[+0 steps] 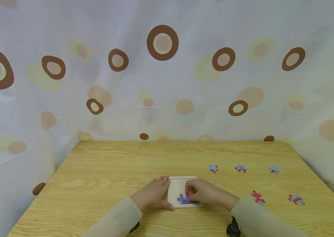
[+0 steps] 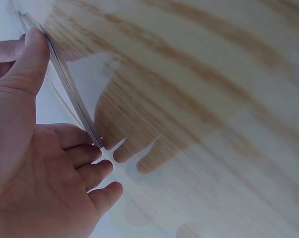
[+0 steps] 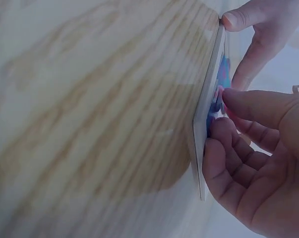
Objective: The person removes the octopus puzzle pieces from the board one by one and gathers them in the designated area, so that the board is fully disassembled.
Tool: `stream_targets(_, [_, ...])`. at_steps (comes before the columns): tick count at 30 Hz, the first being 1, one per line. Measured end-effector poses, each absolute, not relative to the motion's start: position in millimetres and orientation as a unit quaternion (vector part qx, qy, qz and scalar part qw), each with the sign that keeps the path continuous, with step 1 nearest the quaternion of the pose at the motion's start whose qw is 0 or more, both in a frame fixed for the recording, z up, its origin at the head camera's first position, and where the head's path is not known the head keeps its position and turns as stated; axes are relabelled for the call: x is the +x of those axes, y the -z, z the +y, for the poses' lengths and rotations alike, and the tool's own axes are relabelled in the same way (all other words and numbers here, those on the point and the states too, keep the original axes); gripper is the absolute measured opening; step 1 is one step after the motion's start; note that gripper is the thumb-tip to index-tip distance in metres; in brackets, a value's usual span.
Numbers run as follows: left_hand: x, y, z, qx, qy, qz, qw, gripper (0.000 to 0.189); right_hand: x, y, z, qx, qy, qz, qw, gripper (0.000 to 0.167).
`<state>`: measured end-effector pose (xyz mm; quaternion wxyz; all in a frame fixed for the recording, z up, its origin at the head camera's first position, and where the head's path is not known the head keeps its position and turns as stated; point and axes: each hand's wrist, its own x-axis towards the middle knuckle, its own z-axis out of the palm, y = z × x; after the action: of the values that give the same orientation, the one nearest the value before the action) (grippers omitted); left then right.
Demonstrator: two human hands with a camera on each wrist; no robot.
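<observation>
A white puzzle board (image 1: 177, 186) lies on the table, with blue and purple jigsaw pieces (image 1: 182, 199) along its near side. My left hand (image 1: 153, 193) rests at the board's left edge, thumb at the near corner and fingers stretched toward the far corner. Over the near right part of the board, my right hand (image 1: 204, 191) pinches a pink and blue jigsaw piece (image 3: 219, 97) between thumb and fingers, low against the other pieces. Its fingers cover much of that piece. The left thumb (image 3: 233, 20) also shows at the board's edge in the right wrist view.
Several loose jigsaw pieces lie to the right on the wooden table (image 1: 110, 164). A blue and red one (image 1: 213, 169) is nearest the board's far side; a mostly red one (image 1: 257, 196) lies beyond the right forearm. A patterned curtain (image 1: 167, 82) hangs behind the table.
</observation>
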<state>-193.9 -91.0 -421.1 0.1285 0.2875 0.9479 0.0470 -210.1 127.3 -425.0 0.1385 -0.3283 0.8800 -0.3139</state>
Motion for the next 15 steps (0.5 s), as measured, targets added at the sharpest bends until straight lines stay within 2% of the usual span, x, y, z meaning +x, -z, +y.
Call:
stream_targets(7, [-192.6,420.1,-91.6,0.285,-0.052,0.948,0.131,0.096,-210.6,421.9,127.4,-0.332,0.347,0.866,0.136,0.017])
stream_targets(15, [-192.3,419.0,-90.8,0.285,-0.046,0.949,0.129,0.097,-211.0,421.8,129.2,-0.292,0.387,0.858,0.171,0.014])
